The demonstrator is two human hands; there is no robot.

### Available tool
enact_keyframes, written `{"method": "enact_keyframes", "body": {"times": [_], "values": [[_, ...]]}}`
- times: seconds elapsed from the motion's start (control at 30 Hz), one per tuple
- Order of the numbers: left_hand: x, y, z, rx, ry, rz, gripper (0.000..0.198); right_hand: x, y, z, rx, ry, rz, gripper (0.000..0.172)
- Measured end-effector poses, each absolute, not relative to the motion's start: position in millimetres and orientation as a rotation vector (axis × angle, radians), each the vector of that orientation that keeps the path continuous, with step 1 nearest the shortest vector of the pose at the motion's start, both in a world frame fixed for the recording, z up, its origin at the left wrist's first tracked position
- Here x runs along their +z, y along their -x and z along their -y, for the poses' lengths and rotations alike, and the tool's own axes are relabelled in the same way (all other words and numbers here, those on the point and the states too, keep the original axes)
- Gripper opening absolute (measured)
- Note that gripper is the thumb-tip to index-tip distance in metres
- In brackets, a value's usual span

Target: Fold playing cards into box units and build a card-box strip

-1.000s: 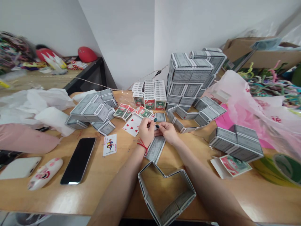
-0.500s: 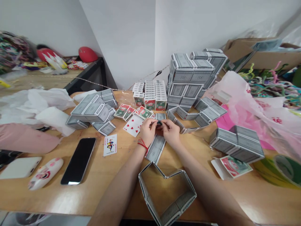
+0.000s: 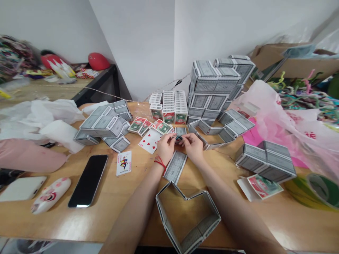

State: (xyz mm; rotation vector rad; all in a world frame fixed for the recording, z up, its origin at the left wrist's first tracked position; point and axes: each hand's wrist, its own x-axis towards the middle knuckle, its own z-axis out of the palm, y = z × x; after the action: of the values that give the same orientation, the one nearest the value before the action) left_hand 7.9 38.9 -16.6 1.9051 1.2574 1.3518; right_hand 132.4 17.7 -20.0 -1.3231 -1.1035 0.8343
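Note:
My left hand (image 3: 166,147), with a red string at the wrist, and my right hand (image 3: 193,146) meet at the middle of the table. Between their pinched fingertips is a small dark piece (image 3: 179,138), too small and covered to name. Just below the hands lie grey-backed playing cards (image 3: 174,167), flat on the wood. Nearer to me, between my forearms, stands a heart-shaped frame of folded cards (image 3: 203,225). A heart-suit card (image 3: 149,140) lies left of my left hand, and a joker card (image 3: 124,163) farther left.
Heart-shaped card blocks form a tall stack (image 3: 209,90) behind on the right. More blocks (image 3: 103,121) stand left, near several card boxes (image 3: 168,113). A phone (image 3: 88,181), an opened card box (image 3: 262,187) and a tape roll (image 3: 315,190) lie on the table (image 3: 127,197).
The small dark piece has turned slightly between my fingertips and shows a wider, greenish face. Both hands stay in nearly the same place.

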Motion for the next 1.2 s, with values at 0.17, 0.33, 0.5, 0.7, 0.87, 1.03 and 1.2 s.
{"method": "enact_keyframes", "body": {"times": [0.17, 0.33, 0.5, 0.7, 0.87, 1.03, 1.2], "values": [[-16.5, -8.1, -37.8, 1.337, -1.954, -1.284, 0.008, -17.0, -132.1, -15.4, 0.737, 1.357, 1.138, 0.018], [-16.6, -10.4, -35.0, 1.376, -1.989, -1.318, 0.007, -12.5, -130.6, -12.6, 0.710, 1.369, 1.171, 0.015], [-15.6, -11.0, -31.3, 1.472, -2.025, -1.357, 0.006, -8.9, -127.3, -9.8, 0.701, 1.386, 1.199, 0.012], [-14.7, -11.3, -29.5, 1.461, -2.062, -1.418, 0.010, -9.3, -125.6, -10.0, 0.650, 1.397, 1.241, 0.012], [-14.9, -11.0, -26.2, 1.377, -2.105, -1.475, 0.018, -12.0, -125.5, -10.0, 0.592, 1.403, 1.277, 0.012], [-18.4, -9.6, -24.2, 1.328, -2.159, -1.522, 0.026, -15.2, -124.4, -9.8, 0.533, 1.427, 1.321, 0.013], [-19.3, -10.0, -22.5, 1.250, -2.242, -1.529, 0.035, -15.7, -124.4, -10.3, 0.441, 1.461, 1.364, 0.014]]}}
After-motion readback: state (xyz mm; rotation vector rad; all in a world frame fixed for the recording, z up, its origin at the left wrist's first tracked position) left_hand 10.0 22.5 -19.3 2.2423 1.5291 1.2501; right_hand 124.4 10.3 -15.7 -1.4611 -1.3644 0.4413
